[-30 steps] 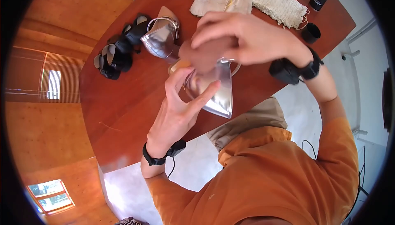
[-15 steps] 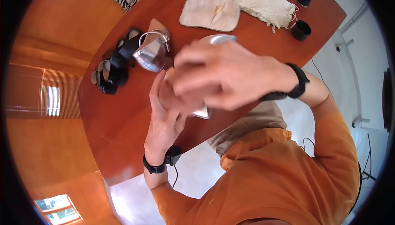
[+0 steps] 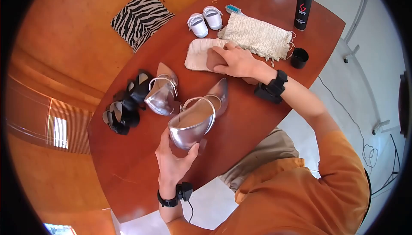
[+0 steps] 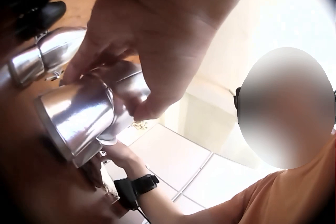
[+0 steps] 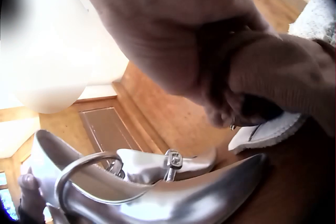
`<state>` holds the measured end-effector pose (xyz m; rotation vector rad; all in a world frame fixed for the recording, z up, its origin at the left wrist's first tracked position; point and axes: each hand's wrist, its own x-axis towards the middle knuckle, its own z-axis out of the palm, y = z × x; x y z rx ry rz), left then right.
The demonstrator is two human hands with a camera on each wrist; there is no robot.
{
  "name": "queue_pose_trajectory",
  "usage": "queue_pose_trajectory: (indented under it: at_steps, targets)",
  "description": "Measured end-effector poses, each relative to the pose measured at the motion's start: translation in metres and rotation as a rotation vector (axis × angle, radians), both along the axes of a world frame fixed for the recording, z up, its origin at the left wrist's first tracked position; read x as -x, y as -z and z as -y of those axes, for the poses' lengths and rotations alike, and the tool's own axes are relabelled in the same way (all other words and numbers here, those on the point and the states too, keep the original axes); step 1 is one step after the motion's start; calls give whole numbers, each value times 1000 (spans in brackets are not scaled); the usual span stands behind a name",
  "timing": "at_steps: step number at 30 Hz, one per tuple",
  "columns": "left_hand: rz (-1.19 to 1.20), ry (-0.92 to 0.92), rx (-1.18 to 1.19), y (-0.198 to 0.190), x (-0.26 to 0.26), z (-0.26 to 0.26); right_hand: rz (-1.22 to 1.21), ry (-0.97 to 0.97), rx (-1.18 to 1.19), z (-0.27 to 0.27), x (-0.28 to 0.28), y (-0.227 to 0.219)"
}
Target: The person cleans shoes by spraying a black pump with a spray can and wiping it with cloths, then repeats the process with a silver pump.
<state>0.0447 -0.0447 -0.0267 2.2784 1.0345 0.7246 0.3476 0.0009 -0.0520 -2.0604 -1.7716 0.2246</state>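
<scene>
In the head view a silver pointed shoe with an ankle strap is gripped at its heel by my left hand, thumb on one side and fingers on the other. Its toe points away from the body, close over the table. Beyond it, my right hand bends its fingers around a piece of brown cloth, right over a cream pad. The right wrist view shows the curled fingers from below and the strapped shoe beneath. A matching silver shoe stands beside the held one.
Black shoes line the table's left edge. White shoes, a blue brush and a fringed cream cloth lie at the back. A black spray can and a black cap stand right.
My right hand has moved off the held shoe, out to the cream pad. The shoe in my left hand has been turned and is now plainly seen. The head view has shifted, showing more of the table's far end.
</scene>
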Motion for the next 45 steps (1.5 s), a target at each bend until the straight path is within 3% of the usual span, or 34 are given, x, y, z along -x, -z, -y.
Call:
queue_pose_trajectory:
  at_steps: [1,3,5,6,8,9,11,12,16,18,20,24,26,30,32,36,38,39,41,42,45]
  targets:
    - [36,-28,29,2,0,1,-2,7,-9,-5,-9,3]
    - [88,-103,129,1,-2,1,-70,210,-22,-15,-26,-5]
    - [200,-207,274,4,-4,2,65,438,-34,-33,-62,5]
    - [200,-209,277,10,-2,-1,66,436,-31,-42,-76,20]
    - [409,-223,280,24,2,-15,214,640,120,-53,-92,40]
    - [445,-228,338,26,5,-18,217,636,120,-51,-94,42]
    - [590,-226,451,23,7,-19,-65,540,174,-46,-95,41]
    - [730,-219,570,21,8,-19,-65,536,178,-44,-94,37]
    - [892,-95,742,14,11,-18,108,491,260,-42,-94,37]
    - [895,-141,732,7,-4,-16,314,591,191,-41,-93,41]
    - [942,-59,785,5,-11,-17,225,595,190,-41,-99,40]
    - [962,-64,847,6,-29,-22,105,510,323,-37,-101,24]
    - [1003,-63,885,8,-37,-23,136,412,277,-41,-100,31]
    - [1035,-143,964,11,-48,-26,81,420,169,-57,-106,52]
    - [1019,-128,989,19,-44,-30,86,591,-77,-53,-99,46]
    - [1111,-154,1080,24,-49,-30,92,436,-405,-8,-45,-43]
    - [1130,-189,1104,24,-52,-30,-41,82,-576,28,-6,-75]
    - [1138,-160,1172,27,-52,-32,-14,-63,-523,50,20,-84]
    - [1175,-179,1270,29,-53,-33,31,-393,-510,83,61,-80]
    - [1073,-57,919,39,-53,-26,45,-576,-546,91,76,-67]
    - [1185,-139,1011,44,-52,-28,44,-631,-532,83,94,-49]
